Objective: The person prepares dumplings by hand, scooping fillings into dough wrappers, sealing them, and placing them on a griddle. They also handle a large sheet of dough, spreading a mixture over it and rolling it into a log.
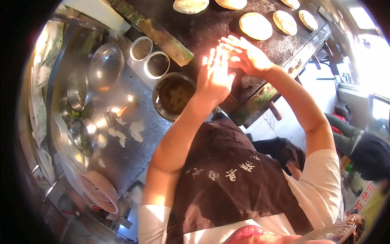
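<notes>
Over the near edge of a dark griddle [210,27], my left hand [214,73] and my right hand [246,55] are side by side, fingers stretched out, with the fingertips close together. Pale dough [234,62] seems to show between them, but glare hides its outline and whether a hand grips it. Just beyond lie several round flatbreads, the nearest one [256,26] pale and brightly lit. A steel bowl of brownish liquid [176,96] stands below my left hand, by the forearm. Which arm belongs to which side follows from the picture's left and right.
Two white tubs, one with brown seasoning [141,48] and one with darker contents [157,64], stand left of the griddle's raised edge [164,39]. Dough scraps [137,131] lie on the metal worktop [143,103], near steel bowls and a pink basin [99,192]. People are at the right.
</notes>
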### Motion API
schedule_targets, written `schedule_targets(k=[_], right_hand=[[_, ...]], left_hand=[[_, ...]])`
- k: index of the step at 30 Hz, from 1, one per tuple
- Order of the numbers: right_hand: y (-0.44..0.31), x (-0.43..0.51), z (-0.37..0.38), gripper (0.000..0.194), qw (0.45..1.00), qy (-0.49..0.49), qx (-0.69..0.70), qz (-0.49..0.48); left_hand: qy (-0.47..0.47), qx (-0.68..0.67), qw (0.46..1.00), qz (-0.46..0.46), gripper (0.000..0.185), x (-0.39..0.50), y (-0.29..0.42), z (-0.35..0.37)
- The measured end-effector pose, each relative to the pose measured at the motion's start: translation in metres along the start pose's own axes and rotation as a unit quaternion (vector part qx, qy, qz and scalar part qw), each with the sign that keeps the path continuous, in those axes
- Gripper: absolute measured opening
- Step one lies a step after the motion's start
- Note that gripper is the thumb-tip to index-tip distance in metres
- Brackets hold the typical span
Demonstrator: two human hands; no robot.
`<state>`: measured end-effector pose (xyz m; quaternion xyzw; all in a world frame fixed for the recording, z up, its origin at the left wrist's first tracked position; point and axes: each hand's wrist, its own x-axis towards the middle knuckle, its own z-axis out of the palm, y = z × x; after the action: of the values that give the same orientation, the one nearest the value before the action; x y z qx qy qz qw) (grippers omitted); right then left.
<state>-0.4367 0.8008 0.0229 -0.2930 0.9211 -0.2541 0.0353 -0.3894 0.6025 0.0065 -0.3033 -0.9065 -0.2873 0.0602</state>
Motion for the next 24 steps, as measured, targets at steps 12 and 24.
schedule_targets(k=[12, 24], right_hand=[[-0.022, -0.063, 0.006, 0.053, 0.996, -0.031, -0.037, 0.073], [-0.024, -0.057, 0.001, 0.042, 0.969, 0.055, 0.228, 0.078]], left_hand=[[-0.083, 0.078, 0.990, 0.089, 0.054, 0.014, -0.011, -0.012], [-0.007, -0.003, 1.000, -0.016, 0.057, -0.005, 0.038, 0.000]])
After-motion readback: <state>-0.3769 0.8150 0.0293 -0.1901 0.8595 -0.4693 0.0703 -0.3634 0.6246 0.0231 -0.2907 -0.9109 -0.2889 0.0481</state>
